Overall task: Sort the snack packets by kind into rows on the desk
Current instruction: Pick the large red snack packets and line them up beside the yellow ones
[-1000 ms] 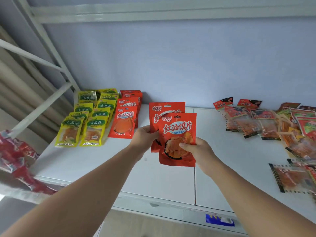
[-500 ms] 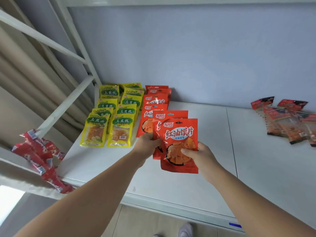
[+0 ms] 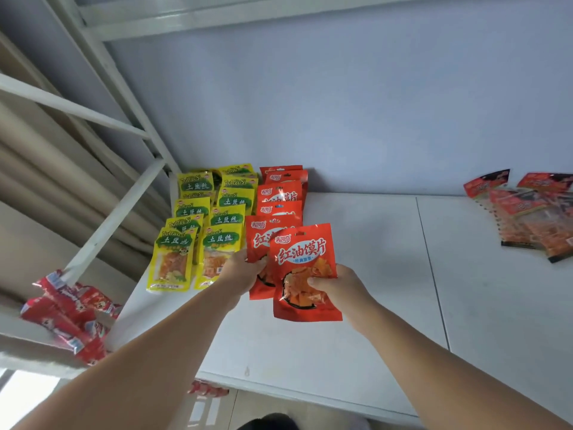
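Gripping a glossy red pouch (image 3: pixel 305 268) low on its right side, the right hand (image 3: pixel 339 288) pinches it, thumb on the front and fingers hidden behind. The left hand (image 3: pixel 245 271) curls its fingers round the left edge of a matching second pouch (image 3: pixel 262 243), overlapped behind the first. Both are held over the smooth white desk (image 3: pixel 372 305) near its far left corner, at the near end of the red row (image 3: pixel 280 193) beside flat yellow packets (image 3: pixel 198 218). Crinkled clear-windowed packets (image 3: pixel 527 218) lie heaped at the far right edge.
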